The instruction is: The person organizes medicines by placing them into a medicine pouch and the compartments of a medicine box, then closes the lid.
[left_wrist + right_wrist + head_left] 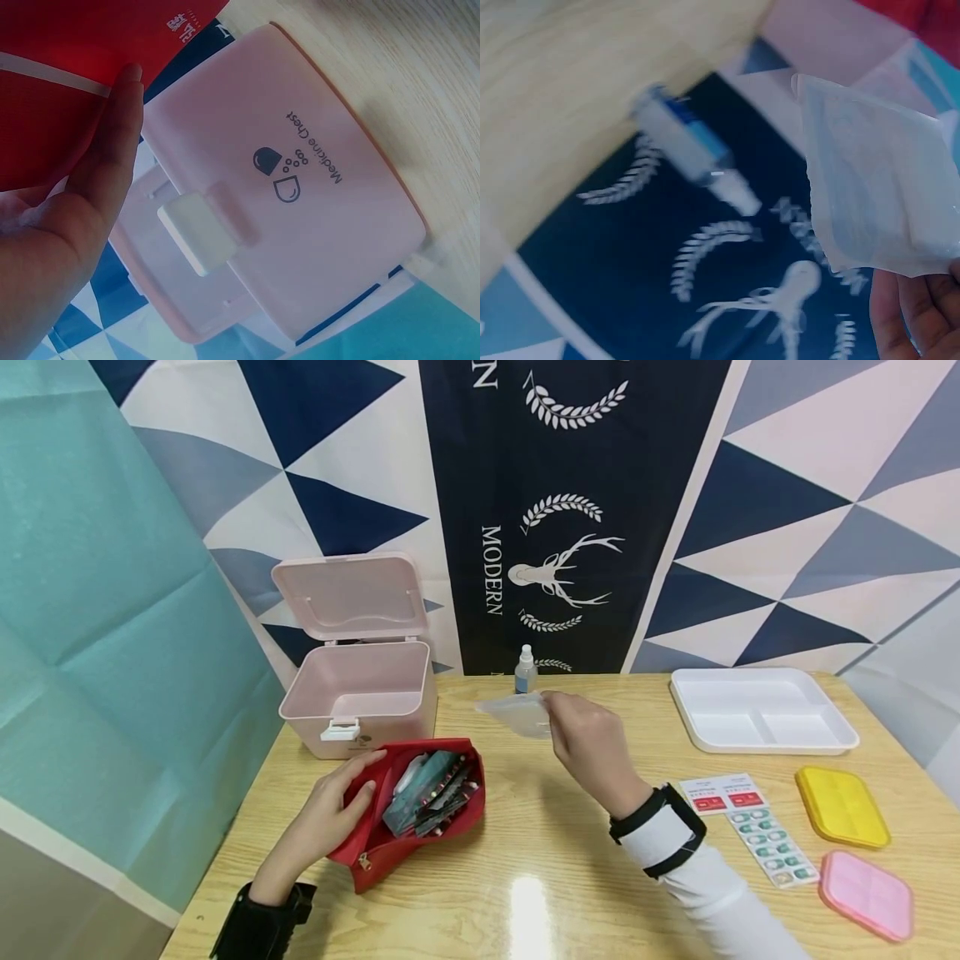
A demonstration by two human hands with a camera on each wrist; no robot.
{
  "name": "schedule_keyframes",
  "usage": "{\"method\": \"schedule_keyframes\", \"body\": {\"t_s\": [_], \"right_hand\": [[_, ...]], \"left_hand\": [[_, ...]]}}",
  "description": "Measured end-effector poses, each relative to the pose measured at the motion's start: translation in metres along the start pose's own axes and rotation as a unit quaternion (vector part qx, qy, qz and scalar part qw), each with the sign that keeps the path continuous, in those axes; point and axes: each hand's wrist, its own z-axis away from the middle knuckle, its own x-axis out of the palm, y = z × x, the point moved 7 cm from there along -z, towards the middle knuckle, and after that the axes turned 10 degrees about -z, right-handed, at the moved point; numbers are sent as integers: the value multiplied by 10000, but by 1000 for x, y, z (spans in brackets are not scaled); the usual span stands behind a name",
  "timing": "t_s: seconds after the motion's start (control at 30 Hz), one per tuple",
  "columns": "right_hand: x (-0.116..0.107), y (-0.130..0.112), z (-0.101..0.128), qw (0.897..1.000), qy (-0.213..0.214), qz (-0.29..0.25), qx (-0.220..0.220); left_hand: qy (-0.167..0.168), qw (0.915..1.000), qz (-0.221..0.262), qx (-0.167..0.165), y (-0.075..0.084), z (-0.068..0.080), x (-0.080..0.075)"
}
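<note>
My left hand (330, 814) holds the near-left rim of a red zippered pouch (390, 860), which gapes wide. Inside it lie several packets (431, 793), some teal and some dark. Over the middle of the table, my right hand (592, 739) pinches a flat, whitish translucent packet (525, 717) by its edge. In the right wrist view this packet (877, 180) appears roughly square, with the fingers (922, 315) at its lower edge. Behind the pouch stands a pink medicine chest (360, 685) with its lid up; its printed front (315, 195) fills much of the left wrist view.
A small spray bottle (526, 672) stands by the back wall. To the right are a white divided tray (795, 747), a red-and-white card (723, 793), a blister pack (772, 847), a yellow pill case (843, 806) and a pink one (867, 893).
</note>
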Motion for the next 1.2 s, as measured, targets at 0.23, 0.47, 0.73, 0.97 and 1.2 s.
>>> {"method": "schedule_keyframes", "body": {"t_s": [0.23,0.47,0.73,0.97,1.2], "right_hand": [[-10,-37,-12,9974,288,-496,-444],[-8,-65,-16,9930,56,-1030,-570],[20,-88,-6,9855,-321,-1274,-1078],[55,-101,5,9788,-466,-669,-1879],[77,-107,13,9732,-692,-148,-2190]], "left_hand": [[33,10000,-37,41,0,0,0],[40,10000,-30,36,0,0,-1],[59,9999,-76,48,2,-1,-2],[125,9997,-158,125,3,1,-3],[76,9998,-66,155,4,1,-1]]}}
